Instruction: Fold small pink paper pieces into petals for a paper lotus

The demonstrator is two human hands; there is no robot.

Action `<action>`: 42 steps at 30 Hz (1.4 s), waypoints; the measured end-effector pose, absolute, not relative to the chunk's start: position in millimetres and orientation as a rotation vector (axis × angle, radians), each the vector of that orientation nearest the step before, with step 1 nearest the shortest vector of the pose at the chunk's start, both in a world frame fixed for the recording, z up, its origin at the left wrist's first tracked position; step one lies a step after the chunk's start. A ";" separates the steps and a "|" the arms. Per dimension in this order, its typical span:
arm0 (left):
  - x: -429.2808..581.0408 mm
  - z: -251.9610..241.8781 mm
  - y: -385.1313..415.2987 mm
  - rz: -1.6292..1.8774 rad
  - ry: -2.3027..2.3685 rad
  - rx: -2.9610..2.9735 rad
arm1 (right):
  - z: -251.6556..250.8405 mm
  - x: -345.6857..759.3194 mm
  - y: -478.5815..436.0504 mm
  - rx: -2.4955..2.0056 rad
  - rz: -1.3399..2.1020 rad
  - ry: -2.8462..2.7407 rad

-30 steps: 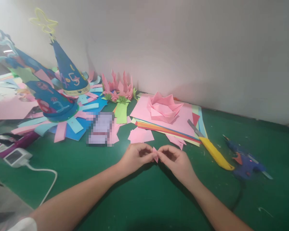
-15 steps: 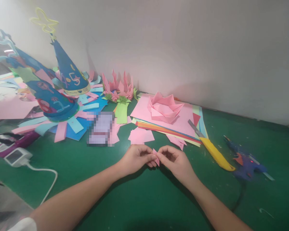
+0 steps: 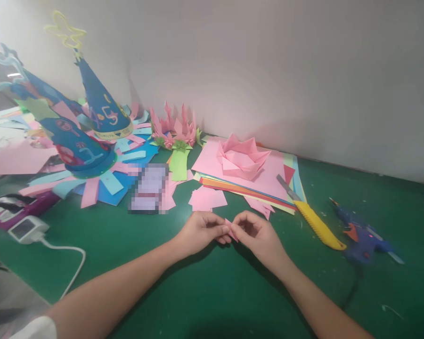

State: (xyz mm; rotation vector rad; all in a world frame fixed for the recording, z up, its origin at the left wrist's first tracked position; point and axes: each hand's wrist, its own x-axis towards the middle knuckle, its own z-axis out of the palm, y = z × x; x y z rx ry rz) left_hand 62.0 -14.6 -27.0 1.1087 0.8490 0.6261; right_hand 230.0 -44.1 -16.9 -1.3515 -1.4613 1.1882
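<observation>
My left hand (image 3: pixel 199 231) and my right hand (image 3: pixel 259 237) meet over the green table (image 3: pixel 212 292), fingertips pinched together on a small folded pink paper piece (image 3: pixel 231 230). Only a small tip of the piece shows between the fingers. Just beyond my hands lies a loose pink paper scrap (image 3: pixel 207 198). Farther back, a folded pink paper flower (image 3: pixel 240 157) rests on a stack of coloured paper sheets (image 3: pixel 268 184).
A yellow-handled utility knife (image 3: pixel 313 222) and a blue glue gun (image 3: pixel 363 237) lie to the right. Blue paper cone hats (image 3: pixel 92 127), pink paper flowers (image 3: pixel 173 128) and paper strips crowd the back left. A white charger with cable (image 3: pixel 28 229) sits at the left. A wall runs behind.
Both hands stayed together on the pink piece; the fingers shifted slightly, working the fold, and the visible tip of paper got smaller.
</observation>
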 end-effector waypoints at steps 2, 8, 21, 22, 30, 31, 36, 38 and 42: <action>63.0 -28.8 -15.2 0.649 0.882 1.146 | -17.5 230.4 -44.1 -1.357 1.169 -1.471; 64.1 -31.1 -13.9 0.762 0.912 1.312 | -18.2 231.5 -43.9 -1.357 1.141 -1.510; 63.2 -28.7 -15.2 0.746 0.856 1.104 | -16.9 230.3 -46.2 -1.324 1.110 -1.619; 63.1 -28.6 -14.9 0.755 0.846 1.103 | -17.1 230.5 -46.2 -1.326 1.107 -1.624; 60.8 -24.7 -14.0 0.710 0.855 1.217 | -17.9 231.2 -45.4 -1.339 1.095 -1.654; 60.7 -24.7 -14.6 0.699 0.870 1.268 | -18.6 231.5 -45.9 -1.344 1.084 -1.665; 58.4 -22.9 -17.3 0.632 0.999 1.724 | -21.1 232.6 -49.5 -1.376 0.988 -1.779; 56.6 -20.7 -17.3 0.624 0.995 1.974 | -21.0 232.8 -50.6 -1.375 0.932 -1.850; 54.8 -16.7 -16.1 0.616 0.955 2.238 | -20.3 232.7 -51.3 -1.376 0.830 -1.939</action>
